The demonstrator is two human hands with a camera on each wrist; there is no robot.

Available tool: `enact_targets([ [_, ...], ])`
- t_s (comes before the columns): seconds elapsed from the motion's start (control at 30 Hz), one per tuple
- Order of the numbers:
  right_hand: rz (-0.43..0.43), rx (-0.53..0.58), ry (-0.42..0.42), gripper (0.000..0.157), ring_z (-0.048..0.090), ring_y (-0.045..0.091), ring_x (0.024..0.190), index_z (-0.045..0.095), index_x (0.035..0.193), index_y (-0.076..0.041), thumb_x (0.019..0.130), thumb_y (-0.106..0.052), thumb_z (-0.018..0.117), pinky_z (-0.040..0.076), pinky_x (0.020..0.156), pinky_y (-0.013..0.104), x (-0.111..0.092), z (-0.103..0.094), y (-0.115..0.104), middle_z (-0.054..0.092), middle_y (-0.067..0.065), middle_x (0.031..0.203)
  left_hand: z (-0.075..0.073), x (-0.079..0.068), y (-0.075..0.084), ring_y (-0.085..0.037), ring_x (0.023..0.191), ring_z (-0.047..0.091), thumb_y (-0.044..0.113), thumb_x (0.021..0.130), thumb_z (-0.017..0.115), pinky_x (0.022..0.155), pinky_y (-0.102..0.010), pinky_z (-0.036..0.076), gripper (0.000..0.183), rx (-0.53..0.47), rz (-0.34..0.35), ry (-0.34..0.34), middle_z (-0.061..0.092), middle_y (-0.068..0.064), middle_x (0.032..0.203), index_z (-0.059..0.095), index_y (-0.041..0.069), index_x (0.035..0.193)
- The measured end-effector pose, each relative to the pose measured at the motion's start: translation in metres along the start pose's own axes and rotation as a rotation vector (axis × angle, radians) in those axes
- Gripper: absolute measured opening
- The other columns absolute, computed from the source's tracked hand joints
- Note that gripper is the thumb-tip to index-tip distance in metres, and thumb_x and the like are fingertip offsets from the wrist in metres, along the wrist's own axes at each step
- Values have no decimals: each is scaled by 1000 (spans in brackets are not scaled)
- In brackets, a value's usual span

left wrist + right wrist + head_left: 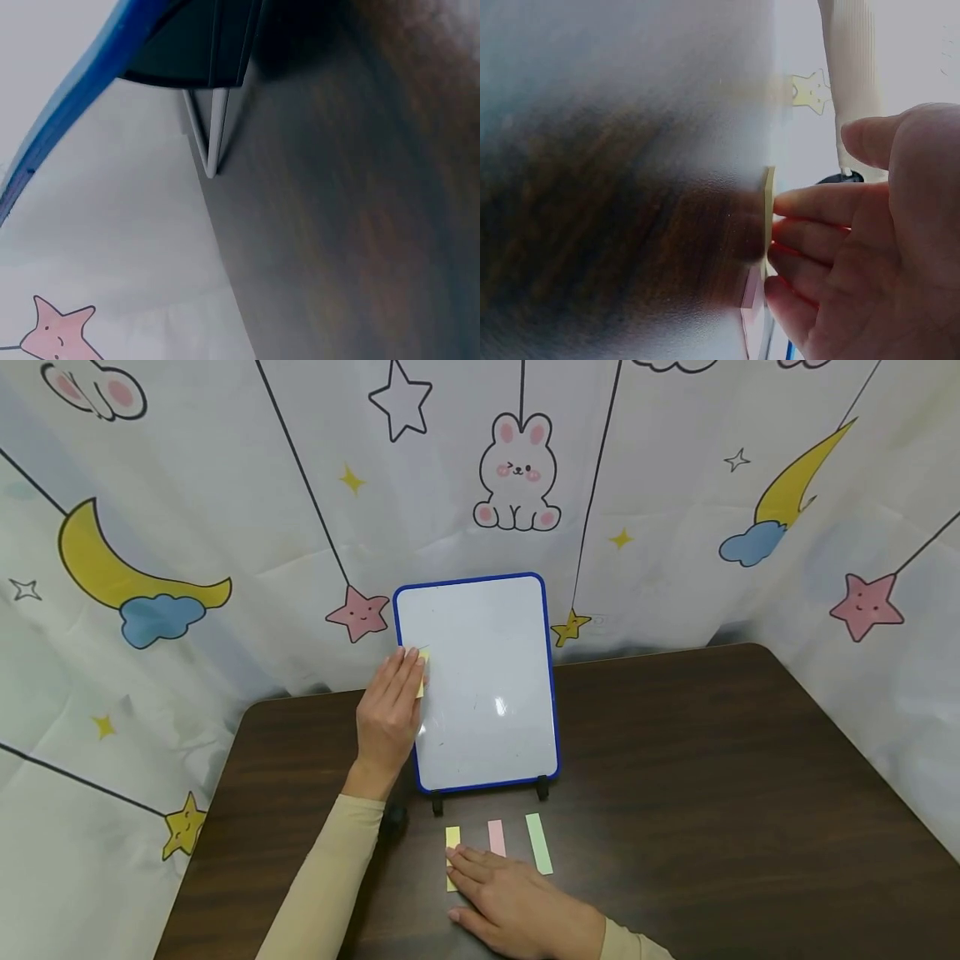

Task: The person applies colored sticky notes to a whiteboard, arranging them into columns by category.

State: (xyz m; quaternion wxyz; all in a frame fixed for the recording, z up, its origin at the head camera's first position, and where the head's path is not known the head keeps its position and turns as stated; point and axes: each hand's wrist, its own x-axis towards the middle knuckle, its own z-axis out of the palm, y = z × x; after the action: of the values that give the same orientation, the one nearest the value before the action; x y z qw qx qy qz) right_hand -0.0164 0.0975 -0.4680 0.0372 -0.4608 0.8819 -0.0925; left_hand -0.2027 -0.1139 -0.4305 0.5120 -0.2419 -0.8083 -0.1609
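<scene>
Two yellow notes [452,836], one pink note [497,837], one green note [538,843], one whiteboard [483,652].

The left hand [387,718] hides part of a yellow note [420,691], and the right hand [521,902] hides the near end of the pink strip [497,837].

The whiteboard [483,677] bars the way behind the strips [538,843]; rightward, the table [720,793] leaves passing room.

Yellow strip [420,691] upright on whiteboard [487,693].
</scene>
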Motion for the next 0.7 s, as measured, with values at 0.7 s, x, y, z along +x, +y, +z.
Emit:
enact_targets([
  [0.7,-21,10,-29,61,46,18,147,54,148,-9,111,-48,24,46,116,33,1,-1,2,49,6,157,3,0,-4,-35,127,64,3,90,75,104,-49,55,36,-5,71,-120,69,-20,130,70,-4,125],
])
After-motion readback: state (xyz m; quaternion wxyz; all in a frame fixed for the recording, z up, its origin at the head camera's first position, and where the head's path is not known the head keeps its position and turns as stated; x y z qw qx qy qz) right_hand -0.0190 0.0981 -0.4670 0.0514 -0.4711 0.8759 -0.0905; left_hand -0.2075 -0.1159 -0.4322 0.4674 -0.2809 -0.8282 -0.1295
